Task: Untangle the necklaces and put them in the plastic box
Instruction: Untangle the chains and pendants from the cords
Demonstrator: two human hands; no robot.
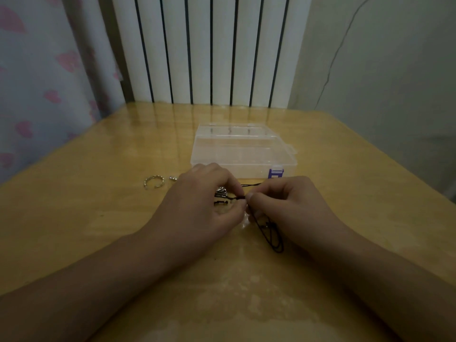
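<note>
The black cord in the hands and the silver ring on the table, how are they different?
The black cord is dark and floppy, trailing in loops; the silver ring is shiny and keeps its stiff, open curve. The left hand and right hand both pinch the cord; nothing touches the ring, lying left of them. Both lie on the wooden table, outside the plastic box.

Two bare forearms, no sleeves in view; left hand (197, 201) and right hand (291, 206) without rings, watch, bracelets or gloves; short fingernails.
</note>
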